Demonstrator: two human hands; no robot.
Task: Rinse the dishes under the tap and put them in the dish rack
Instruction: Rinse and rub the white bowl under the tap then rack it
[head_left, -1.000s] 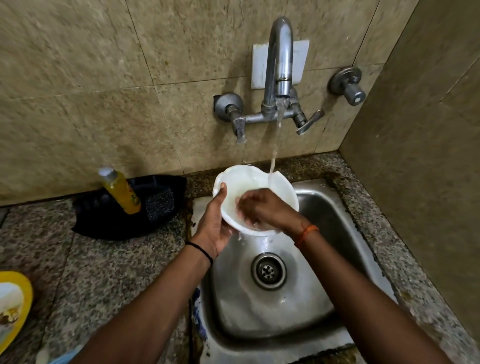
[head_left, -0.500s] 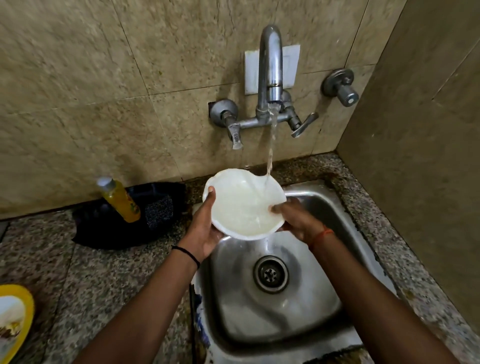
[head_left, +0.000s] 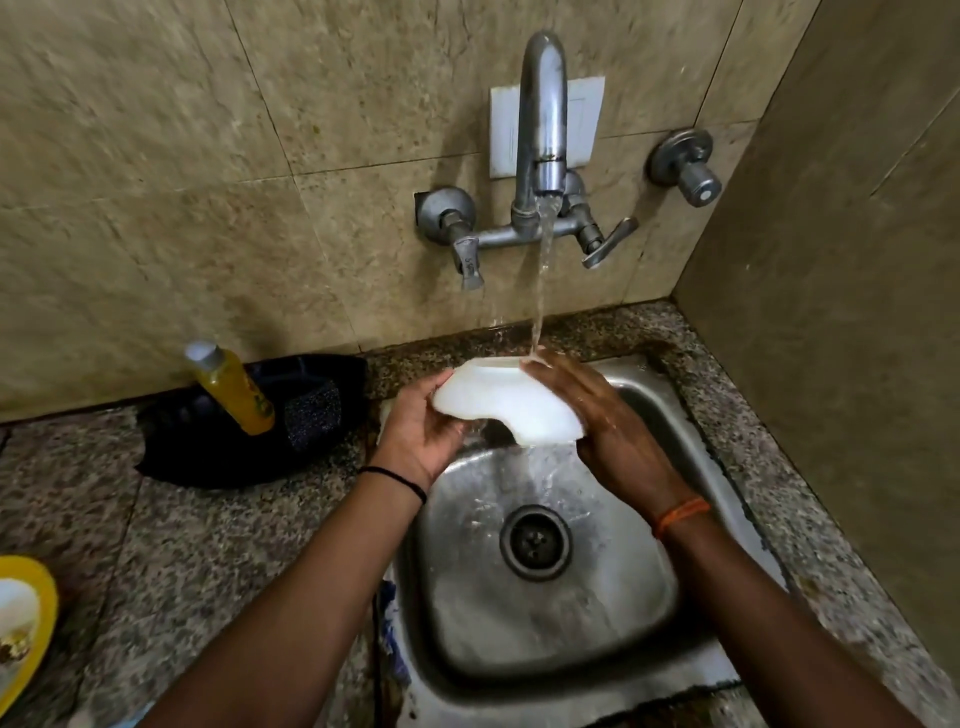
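Note:
A white bowl is held over the steel sink, tipped with its underside facing me, and water pours off its lower edge. My left hand grips its left rim. My right hand holds its right side with the fingers spread over the back. The tap runs, and its stream lands where my right fingers meet the bowl's top edge.
On the granite counter to the left lies a black tray with a yellow soap bottle and a dark scrub pad. A yellow plate with food scraps pokes in at the left edge. A tiled wall closes the right side.
The bowl has been turned from inside-up to underside-up and tipped, spilling its water. My right hand moved from inside the bowl to its outer right side.

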